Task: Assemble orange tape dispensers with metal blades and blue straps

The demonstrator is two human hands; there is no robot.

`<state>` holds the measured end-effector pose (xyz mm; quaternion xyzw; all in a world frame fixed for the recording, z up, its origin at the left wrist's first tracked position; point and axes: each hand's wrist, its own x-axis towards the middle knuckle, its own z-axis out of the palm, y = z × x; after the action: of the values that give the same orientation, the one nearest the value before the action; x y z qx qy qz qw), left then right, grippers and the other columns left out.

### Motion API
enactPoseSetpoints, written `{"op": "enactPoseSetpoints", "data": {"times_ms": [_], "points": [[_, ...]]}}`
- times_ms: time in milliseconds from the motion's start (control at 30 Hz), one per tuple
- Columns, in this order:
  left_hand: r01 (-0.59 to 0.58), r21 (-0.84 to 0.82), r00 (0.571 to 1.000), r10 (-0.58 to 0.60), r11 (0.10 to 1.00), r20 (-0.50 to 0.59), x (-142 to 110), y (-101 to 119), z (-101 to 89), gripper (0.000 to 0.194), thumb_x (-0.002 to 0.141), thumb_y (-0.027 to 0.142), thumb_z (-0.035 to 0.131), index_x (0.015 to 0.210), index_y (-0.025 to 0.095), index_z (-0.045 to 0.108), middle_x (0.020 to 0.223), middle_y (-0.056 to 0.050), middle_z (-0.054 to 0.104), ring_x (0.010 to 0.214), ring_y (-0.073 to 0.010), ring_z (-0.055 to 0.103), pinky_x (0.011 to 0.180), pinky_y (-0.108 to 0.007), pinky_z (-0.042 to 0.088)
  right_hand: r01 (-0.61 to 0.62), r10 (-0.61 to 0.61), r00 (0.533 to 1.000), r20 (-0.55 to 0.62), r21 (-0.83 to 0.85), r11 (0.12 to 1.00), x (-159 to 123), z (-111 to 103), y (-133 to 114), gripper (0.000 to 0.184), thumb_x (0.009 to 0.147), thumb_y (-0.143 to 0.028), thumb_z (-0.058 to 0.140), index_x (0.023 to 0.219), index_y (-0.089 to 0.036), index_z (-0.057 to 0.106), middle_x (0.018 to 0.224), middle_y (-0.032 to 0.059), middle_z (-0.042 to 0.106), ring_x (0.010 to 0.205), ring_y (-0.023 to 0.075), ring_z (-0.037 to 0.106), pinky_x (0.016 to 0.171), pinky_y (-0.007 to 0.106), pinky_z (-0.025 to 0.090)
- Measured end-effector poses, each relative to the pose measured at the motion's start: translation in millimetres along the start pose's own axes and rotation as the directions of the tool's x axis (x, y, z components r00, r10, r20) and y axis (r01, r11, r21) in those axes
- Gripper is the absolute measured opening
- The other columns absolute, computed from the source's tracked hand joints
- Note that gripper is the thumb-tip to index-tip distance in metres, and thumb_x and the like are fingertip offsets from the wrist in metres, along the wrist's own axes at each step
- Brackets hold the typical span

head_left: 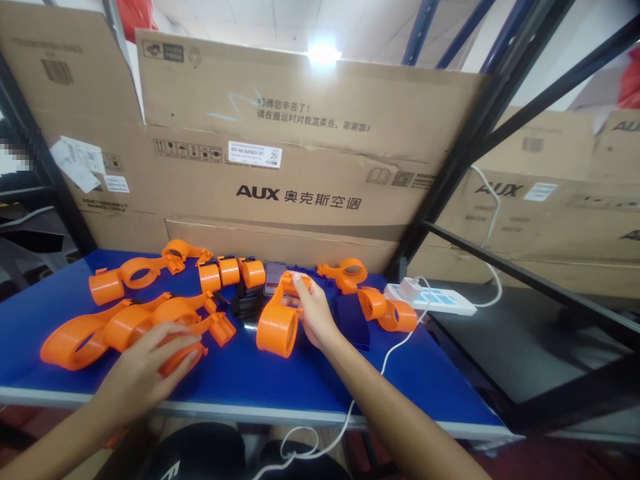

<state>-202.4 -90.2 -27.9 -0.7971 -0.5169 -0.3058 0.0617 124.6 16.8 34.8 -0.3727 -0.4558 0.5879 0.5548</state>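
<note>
My right hand [311, 312] is closed round an orange plastic part with a wide ring end [278, 325], which rests on the blue table [240, 373] at centre. My left hand [150, 353] lies with its fingers spread over an orange ring-shaped part [183, 357] at the table's front left, touching it. Beside it lie large orange ring parts [110, 327]. Three short orange cylinders [230, 272] stand in a row behind, next to black pieces [246, 301] and a phone [274, 275].
More orange parts lie at the back left [131, 273] and to the right [385, 308]. A white power strip [435, 300] with a plugged charger sits at the table's right edge, its cable hanging off the front. Cardboard boxes [300, 173] and dark rack bars [450, 167] stand behind.
</note>
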Motion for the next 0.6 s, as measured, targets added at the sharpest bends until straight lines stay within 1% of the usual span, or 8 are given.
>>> {"op": "enactPoseSetpoints", "data": {"times_ms": [133,233,333,433,467,500,533,600], "points": [[-0.038,0.180,0.999,0.041,0.983,-0.012,11.0,11.5,-5.1,0.024,0.088,0.037,0.066,0.109,0.037,0.078,0.116,-0.008,0.075,0.114,-0.0363,0.065,0.098,-0.054,0.049,-0.008,0.008,1.000,0.012,-0.013,1.000,3.1,-1.8,1.1,0.050,0.081,-0.061,0.073,0.115,-0.024,0.067,0.093,0.0050,0.074,0.063,0.0146,0.063,0.052,0.024,0.045],[-0.034,0.212,0.998,0.044,0.977,-0.044,21.0,28.7,-13.4,0.038,0.085,0.031,0.066,0.121,0.039,0.074,0.125,-0.008,0.072,0.122,-0.0410,0.061,0.102,-0.062,0.044,-0.007,0.007,0.999,0.034,0.007,1.000,7.6,-4.7,1.8,0.046,0.082,-0.059,0.071,0.112,-0.024,0.066,0.088,0.0044,0.074,0.061,0.0157,0.063,0.051,0.025,0.046],[-0.052,0.061,0.994,0.057,0.997,-0.089,36.1,62.6,-15.7,0.052,0.083,0.026,0.067,0.134,0.036,0.067,0.140,-0.010,0.064,0.133,-0.0409,0.053,0.112,-0.062,0.037,0.000,-0.004,0.998,0.062,0.063,0.998,13.0,-5.3,2.9,0.040,0.083,-0.057,0.069,0.104,-0.023,0.064,0.076,0.0031,0.071,0.056,0.0173,0.062,0.050,0.027,0.047],[0.007,-0.316,0.990,-0.051,0.949,-0.133,66.0,106.1,2.0,0.056,0.088,0.029,0.064,0.143,0.035,0.059,0.150,-0.006,0.056,0.140,-0.0358,0.047,0.117,-0.056,0.035,0.008,-0.019,0.996,0.091,0.123,0.992,19.3,-1.2,3.7,0.036,0.081,-0.056,0.069,0.095,-0.023,0.063,0.068,0.0010,0.067,0.053,0.0178,0.060,0.050,0.029,0.048],[0.065,-0.484,0.988,-0.126,0.873,-0.093,80.1,119.2,13.2,0.057,0.091,0.033,0.063,0.147,0.035,0.055,0.152,-0.007,0.053,0.142,-0.0346,0.044,0.117,-0.055,0.036,0.022,-0.035,0.995,0.093,0.135,0.991,21.9,0.7,4.0,0.036,0.081,-0.056,0.070,0.093,-0.023,0.064,0.068,0.0005,0.066,0.054,0.0179,0.060,0.052,0.030,0.049],[0.145,-0.657,0.967,-0.247,0.740,-0.065,95.8,130.4,26.6,0.056,0.093,0.038,0.062,0.148,0.033,0.053,0.153,-0.008,0.052,0.143,-0.0337,0.044,0.116,-0.054,0.037,0.052,-0.063,0.995,0.079,0.137,0.989,24.8,2.4,4.4,0.035,0.079,-0.056,0.071,0.091,-0.023,0.064,0.069,0.0003,0.066,0.057,0.0182,0.060,0.055,0.031,0.051],[0.231,-0.796,0.933,-0.361,0.560,0.017,112.4,139.1,41.3,0.053,0.094,0.043,0.061,0.145,0.032,0.056,0.153,-0.008,0.053,0.142,-0.0331,0.045,0.115,-0.051,0.038,0.093,-0.101,0.994,0.052,0.128,0.987,28.1,3.5,4.9,0.035,0.079,-0.056,0.071,0.088,-0.023,0.064,0.072,0.0002,0.067,0.062,0.0187,0.062,0.060,0.031,0.052],[0.311,-0.939,0.865,-0.452,0.146,0.216,144.9,148.2,71.2,0.048,0.091,0.052,0.064,0.131,0.025,0.067,0.143,-0.013,0.061,0.134,-0.0338,0.054,0.107,-0.046,0.045,0.168,-0.167,0.986,-0.017,0.068,0.983,35.6,2.6,6.4,0.036,0.078,-0.058,0.070,0.086,-0.023,0.064,0.079,0.0006,0.068,0.075,0.0200,0.064,0.071,0.032,0.053]]}}
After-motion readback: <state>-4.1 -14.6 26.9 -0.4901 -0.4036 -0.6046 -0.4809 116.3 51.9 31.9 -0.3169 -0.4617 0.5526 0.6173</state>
